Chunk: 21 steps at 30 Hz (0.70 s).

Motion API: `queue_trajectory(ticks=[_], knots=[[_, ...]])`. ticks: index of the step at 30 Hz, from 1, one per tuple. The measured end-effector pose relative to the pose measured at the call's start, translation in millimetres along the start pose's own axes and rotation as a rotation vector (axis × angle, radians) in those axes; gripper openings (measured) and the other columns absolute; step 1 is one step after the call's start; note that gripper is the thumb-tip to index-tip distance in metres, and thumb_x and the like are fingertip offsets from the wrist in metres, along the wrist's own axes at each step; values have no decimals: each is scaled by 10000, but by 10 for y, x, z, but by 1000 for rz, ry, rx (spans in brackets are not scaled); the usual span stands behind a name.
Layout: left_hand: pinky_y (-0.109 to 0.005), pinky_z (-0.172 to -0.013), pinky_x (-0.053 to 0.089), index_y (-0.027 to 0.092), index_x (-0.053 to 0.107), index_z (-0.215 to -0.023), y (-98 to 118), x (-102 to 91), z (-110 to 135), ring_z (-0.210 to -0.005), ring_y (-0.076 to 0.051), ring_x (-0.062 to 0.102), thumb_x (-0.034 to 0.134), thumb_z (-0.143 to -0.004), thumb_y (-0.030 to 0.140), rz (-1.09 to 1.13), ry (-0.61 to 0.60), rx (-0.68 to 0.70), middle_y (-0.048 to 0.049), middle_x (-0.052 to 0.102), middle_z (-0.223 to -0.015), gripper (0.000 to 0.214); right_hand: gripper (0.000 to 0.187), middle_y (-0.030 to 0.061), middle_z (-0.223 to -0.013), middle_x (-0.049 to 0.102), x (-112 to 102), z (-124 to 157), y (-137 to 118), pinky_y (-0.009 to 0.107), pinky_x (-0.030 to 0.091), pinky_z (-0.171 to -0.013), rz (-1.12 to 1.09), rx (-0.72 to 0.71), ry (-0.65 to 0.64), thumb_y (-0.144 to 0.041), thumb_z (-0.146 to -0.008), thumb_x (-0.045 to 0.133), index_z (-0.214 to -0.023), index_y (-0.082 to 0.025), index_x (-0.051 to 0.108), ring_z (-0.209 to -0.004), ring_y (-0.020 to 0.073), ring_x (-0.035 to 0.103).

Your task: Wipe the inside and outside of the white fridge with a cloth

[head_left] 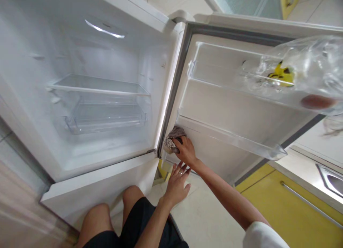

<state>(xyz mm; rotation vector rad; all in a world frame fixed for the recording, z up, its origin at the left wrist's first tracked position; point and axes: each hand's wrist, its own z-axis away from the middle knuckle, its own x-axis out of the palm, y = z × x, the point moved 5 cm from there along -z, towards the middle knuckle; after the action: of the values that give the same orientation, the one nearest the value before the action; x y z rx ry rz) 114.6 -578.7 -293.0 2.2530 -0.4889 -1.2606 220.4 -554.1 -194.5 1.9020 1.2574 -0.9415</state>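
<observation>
A bunched brown and white patterned cloth (171, 140) is pressed by my right hand (186, 151) against the inner side of the open fridge door (214, 101), low down near the hinge. My fingers are wrapped around the cloth. Just below, my left hand (177, 185) has its fingers stretched out near the door's bottom edge, with a ring on one finger and nothing held. Whether its fingertips touch the door I cannot tell. A clear door shelf (230, 137) runs to the right above my right hand.
To the left stands the fridge compartment (102, 62) with a glass shelf (99, 85) and a clear drawer (109, 116). A plastic bag (308, 69) hangs at the door's upper right. Beyond the door are a yellow cabinet (300, 205) and a sink (333, 180).
</observation>
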Motion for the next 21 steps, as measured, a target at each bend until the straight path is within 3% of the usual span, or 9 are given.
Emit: queue_trajectory(ticks=[3,6,9,14,18,21], knots=[[-608,-1263,293,261,637,-1379,-21,-42,33,-1442,-267,485,588,-836,65,-10,100,52,-69,628,-1455,580,452,140,-1254,587,97,209,50,408,434,-949,42,-112,-206,-179,-899,612,-1344,-250,638,-1098,285,533],[-588,-1231,370,276,736,-1229,2,-84,43,-1276,-239,627,498,-821,-37,-31,227,82,-42,739,-1272,566,398,128,-1242,603,117,373,94,396,425,-931,61,-131,-328,-227,-952,580,-1344,-256,634,-1092,274,538],[-595,-1212,398,262,761,-1169,36,-110,45,-1206,-244,662,496,-824,-48,-29,315,77,-43,767,-1190,534,363,121,-1248,604,57,505,150,387,421,-919,79,-107,-388,-280,-987,557,-1341,-272,634,-1095,269,541],[-610,-1181,432,245,753,-1173,31,-105,57,-1251,-250,651,481,-831,-58,-23,326,119,-54,754,-1243,532,325,102,-1216,629,-91,837,341,378,429,-903,110,-72,-498,-250,-991,538,-1289,-281,662,-1082,262,565],[-611,-1158,460,241,758,-1142,-8,-89,53,-1250,-256,659,477,-814,-70,-16,343,138,-44,762,-1228,531,383,112,-1255,637,-304,1129,627,377,451,-894,166,40,-454,-214,-908,631,-1284,-275,672,-1085,277,580],[-622,-1155,458,252,756,-1137,-8,-73,36,-1227,-252,672,485,-811,-68,-2,363,137,-30,770,-1206,532,485,124,-1266,641,-598,1285,890,365,465,-896,287,127,-251,-112,-834,628,-1296,-255,667,-1087,277,581]])
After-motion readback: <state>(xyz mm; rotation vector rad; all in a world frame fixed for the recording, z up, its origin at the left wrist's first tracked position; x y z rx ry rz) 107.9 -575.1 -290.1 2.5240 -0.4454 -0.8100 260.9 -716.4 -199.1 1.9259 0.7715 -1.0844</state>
